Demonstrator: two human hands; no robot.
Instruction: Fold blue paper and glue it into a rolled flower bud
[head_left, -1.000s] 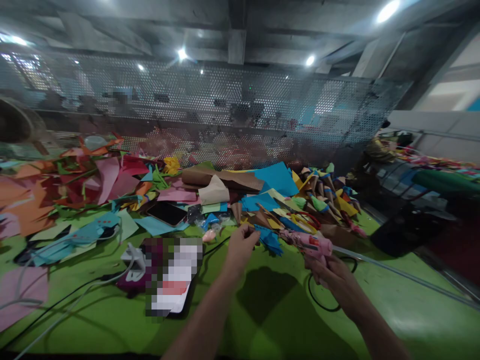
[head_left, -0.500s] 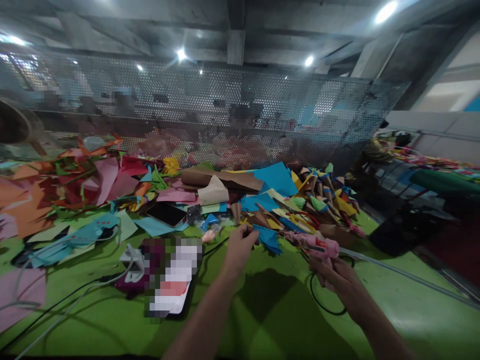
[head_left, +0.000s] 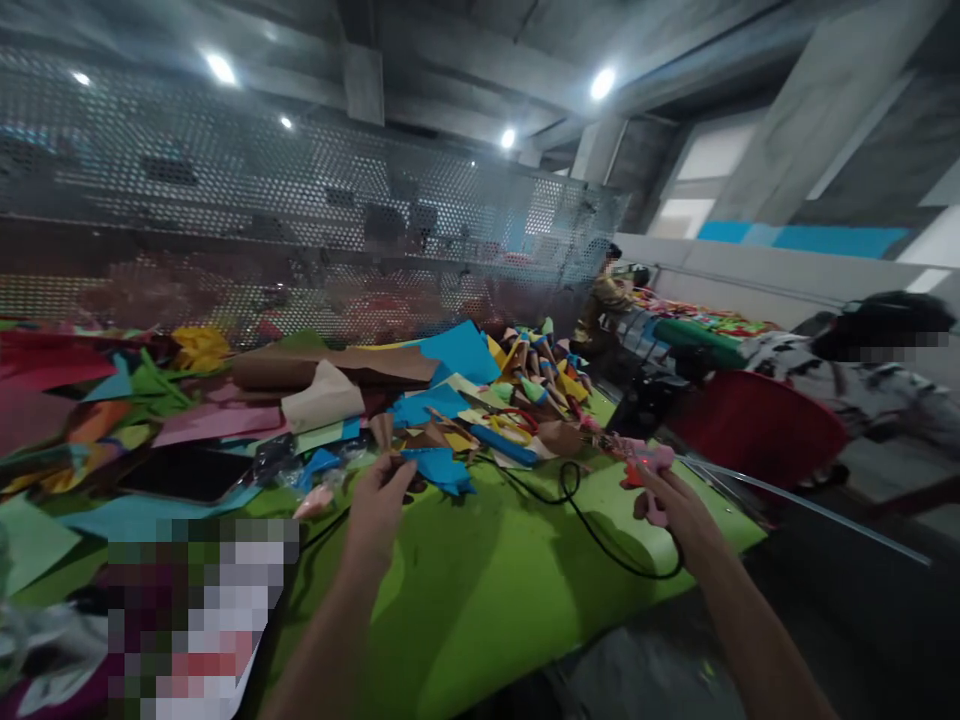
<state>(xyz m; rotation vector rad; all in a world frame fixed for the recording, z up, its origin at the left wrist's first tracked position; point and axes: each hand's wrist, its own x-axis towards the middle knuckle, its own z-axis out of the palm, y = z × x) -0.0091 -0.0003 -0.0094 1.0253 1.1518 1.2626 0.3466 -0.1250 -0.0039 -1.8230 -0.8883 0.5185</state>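
My left hand [head_left: 381,492] is closed, thumb and fingertips pinched on a blue paper piece [head_left: 441,468] with a jagged edge. A brown paper cone [head_left: 382,430] rises just behind those fingertips; whether they grip it too, I cannot tell. My right hand [head_left: 671,505] wraps round the handle of a pink glue gun [head_left: 651,458], its nozzle aimed left. From the back of the gun a long clear glue stick [head_left: 810,510] runs out to the right. The gun stands apart from the blue piece.
Paper scraps, a brown roll [head_left: 330,368] and a pile of small paper cones [head_left: 536,370] cover the back of the green table [head_left: 480,620]. A black cable [head_left: 600,540] loops near the gun. Phones lie at left. At right, a person sits by a red chair [head_left: 765,425].
The view has swung right, bringing the seated person into sight. My right hand has carried the glue gun away from the blue paper piece, which my left hand still pinches.
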